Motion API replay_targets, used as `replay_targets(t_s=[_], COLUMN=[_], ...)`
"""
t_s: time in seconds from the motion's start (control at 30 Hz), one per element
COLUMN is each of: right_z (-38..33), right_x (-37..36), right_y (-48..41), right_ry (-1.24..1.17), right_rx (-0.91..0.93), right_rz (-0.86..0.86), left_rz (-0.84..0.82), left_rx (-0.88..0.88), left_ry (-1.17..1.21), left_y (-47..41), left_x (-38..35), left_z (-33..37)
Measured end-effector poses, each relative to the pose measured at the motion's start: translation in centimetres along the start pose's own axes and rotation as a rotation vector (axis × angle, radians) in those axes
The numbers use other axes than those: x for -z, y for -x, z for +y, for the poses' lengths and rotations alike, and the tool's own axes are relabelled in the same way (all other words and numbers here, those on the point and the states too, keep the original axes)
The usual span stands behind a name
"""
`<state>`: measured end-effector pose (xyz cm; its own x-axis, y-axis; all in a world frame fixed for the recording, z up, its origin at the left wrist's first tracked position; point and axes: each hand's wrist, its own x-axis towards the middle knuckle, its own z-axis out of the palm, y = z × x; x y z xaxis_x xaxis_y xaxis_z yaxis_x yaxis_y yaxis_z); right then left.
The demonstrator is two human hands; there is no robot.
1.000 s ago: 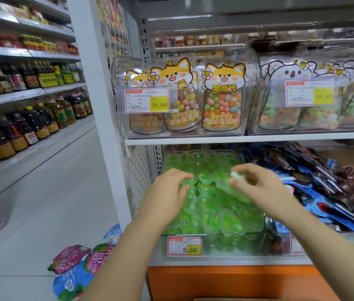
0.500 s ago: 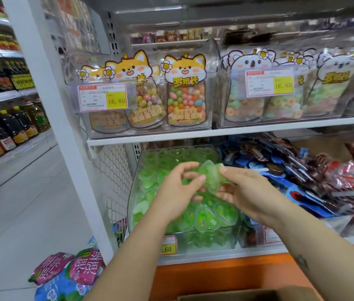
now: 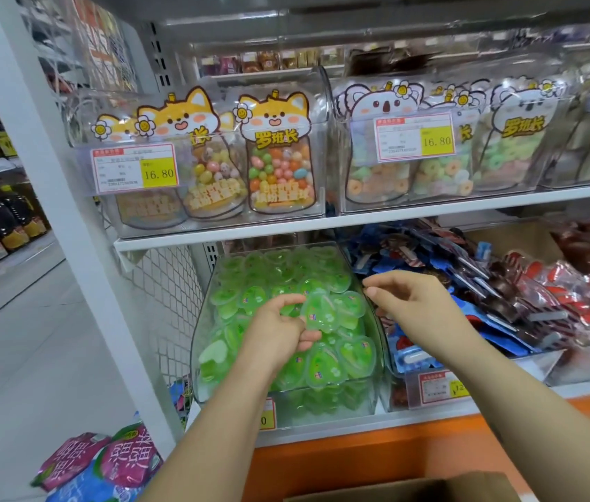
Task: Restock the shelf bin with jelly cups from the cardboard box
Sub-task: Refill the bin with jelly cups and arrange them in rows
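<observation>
While pinching one jelly cup (image 3: 322, 315) with left hand (image 3: 279, 331), right hand (image 3: 420, 306) slack and empty, tops nearly full shelf bin (image 3: 202, 320).

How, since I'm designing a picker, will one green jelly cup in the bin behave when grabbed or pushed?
Probably light and fairly stiff: the jelly cup is a small moulded plastic heart. Likely slippery, given its glossy film lid. Pushed, it may slide off the loose heap in the bin rather than roll.

Pinches a green jelly cup (image 3: 322, 315) with left hand (image 3: 279, 329) above the shelf bin (image 3: 203, 331); holds right hand (image 3: 418, 306) loosely curled, empty, beside it.
</observation>
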<state>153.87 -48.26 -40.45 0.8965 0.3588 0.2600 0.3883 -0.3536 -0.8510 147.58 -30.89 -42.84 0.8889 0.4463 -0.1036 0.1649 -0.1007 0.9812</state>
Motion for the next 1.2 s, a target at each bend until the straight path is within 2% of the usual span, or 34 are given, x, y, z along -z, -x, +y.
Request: replay_targets(t_s=[0.17, 0.3, 0.37, 0.87, 1.2], right_z=[0.6, 1.7, 1.9, 2.2, 1.9], right_x=[-0.5, -0.9, -1.1, -1.9, -1.9], right_y=[0.0, 0.0, 0.1, 0.1, 0.2], right_ry=[0.200, 0.666, 0.798, 0.834, 0.789], right_rx=[0.060, 0.239, 0.264, 0.302, 0.330], right_rz=[-0.050, -0.125, -0.159, -0.151, -0.125], left_rz=[0.016, 0.030, 0.040, 0.030, -0.024], left_rx=[0.051, 0.079, 0.082, 0.073, -0.020], left_ry=[-0.011, 0.018, 0.009, -0.016, -0.287], left_y=[-0.2, -0.5, -0.7, -1.1, -0.8], left_x=[-0.7, -0.6, -0.6, -1.1, -0.2], left_z=[-0.3, -0.4, -0.5, -0.8, -0.5])
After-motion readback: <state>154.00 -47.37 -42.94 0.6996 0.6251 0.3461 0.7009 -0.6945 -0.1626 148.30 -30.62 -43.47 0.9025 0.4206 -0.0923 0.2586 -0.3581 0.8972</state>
